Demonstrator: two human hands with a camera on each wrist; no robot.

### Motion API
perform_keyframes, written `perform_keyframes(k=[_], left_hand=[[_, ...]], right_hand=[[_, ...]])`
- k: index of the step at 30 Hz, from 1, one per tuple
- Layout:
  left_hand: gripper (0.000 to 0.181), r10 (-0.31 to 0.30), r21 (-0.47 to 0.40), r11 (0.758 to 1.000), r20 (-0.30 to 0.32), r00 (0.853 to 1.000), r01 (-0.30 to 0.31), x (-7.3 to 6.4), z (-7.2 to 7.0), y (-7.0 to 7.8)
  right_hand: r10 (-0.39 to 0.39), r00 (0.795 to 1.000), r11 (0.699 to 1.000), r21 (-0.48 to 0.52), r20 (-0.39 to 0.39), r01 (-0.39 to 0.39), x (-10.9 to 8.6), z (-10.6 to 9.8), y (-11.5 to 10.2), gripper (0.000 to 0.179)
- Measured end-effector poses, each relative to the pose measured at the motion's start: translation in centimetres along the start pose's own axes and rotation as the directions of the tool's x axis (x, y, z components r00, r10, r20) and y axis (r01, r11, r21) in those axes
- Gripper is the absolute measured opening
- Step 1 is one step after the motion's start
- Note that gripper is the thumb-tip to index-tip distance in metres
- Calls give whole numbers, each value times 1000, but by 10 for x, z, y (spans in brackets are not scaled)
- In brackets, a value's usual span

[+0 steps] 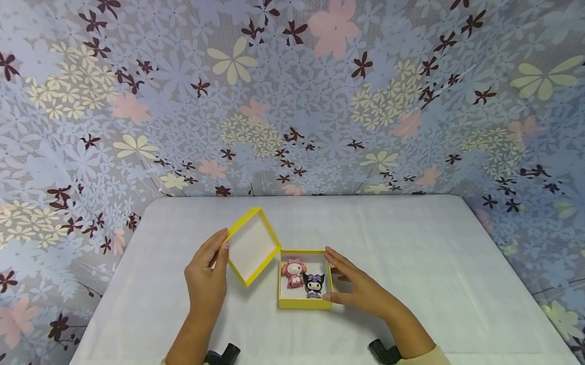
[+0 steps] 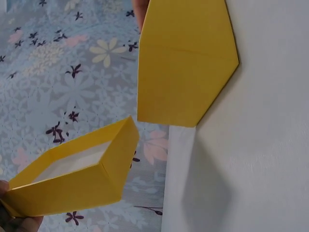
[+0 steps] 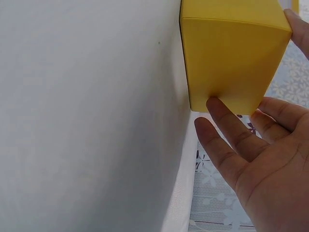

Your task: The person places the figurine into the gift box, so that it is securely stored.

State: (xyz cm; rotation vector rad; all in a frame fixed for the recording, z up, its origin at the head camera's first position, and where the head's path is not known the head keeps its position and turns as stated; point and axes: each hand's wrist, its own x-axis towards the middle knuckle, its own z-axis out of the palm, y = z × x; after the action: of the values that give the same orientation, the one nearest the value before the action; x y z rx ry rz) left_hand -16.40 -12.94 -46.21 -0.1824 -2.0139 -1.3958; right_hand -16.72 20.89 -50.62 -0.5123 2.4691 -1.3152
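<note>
A square yellow box point(image 1: 305, 303) with a white inside stands uncovered at the middle of the table. Two small cartoon figures lie in it: a pink figure point(image 1: 294, 274) at the left and a black-and-purple figure point(image 1: 314, 285) beside it. My left hand point(image 1: 206, 275) pinches the yellow box lid point(image 1: 270, 229) by its left corner. The lid is raised and turned cornerwise, its white inside showing, and its right corner overlaps the box's back left corner in the head view. My right hand point(image 1: 362, 290) holds the box at its right side, thumb and forefinger at two corners, another fingertip point(image 3: 215, 104) against the wall.
A white cloth covers the table point(image 1: 415, 253). Flower-patterned fabric point(image 1: 288, 94) hangs behind it and at both sides. Black wrist devices point(image 1: 223, 358) show at both wrists, below light sleeves' cuffs.
</note>
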Motion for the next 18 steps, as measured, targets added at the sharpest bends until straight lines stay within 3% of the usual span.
perform_keyframes(k=[9, 13, 18], left_hand=[[32, 153, 71, 985, 43, 987, -155, -2, 10, 6], [34, 231, 90, 968, 62, 971, -235, -4, 15, 8], [39, 328, 101, 936, 97, 940, -338, -8, 20, 12]], right_hand=[[-9, 1000, 1000, 5, -4, 9, 0, 1, 2, 95], [-11, 1000, 1000, 10, -5, 11, 0, 1, 2, 95], [-13, 1000, 1000, 6, -6, 13, 1, 1, 1, 95]])
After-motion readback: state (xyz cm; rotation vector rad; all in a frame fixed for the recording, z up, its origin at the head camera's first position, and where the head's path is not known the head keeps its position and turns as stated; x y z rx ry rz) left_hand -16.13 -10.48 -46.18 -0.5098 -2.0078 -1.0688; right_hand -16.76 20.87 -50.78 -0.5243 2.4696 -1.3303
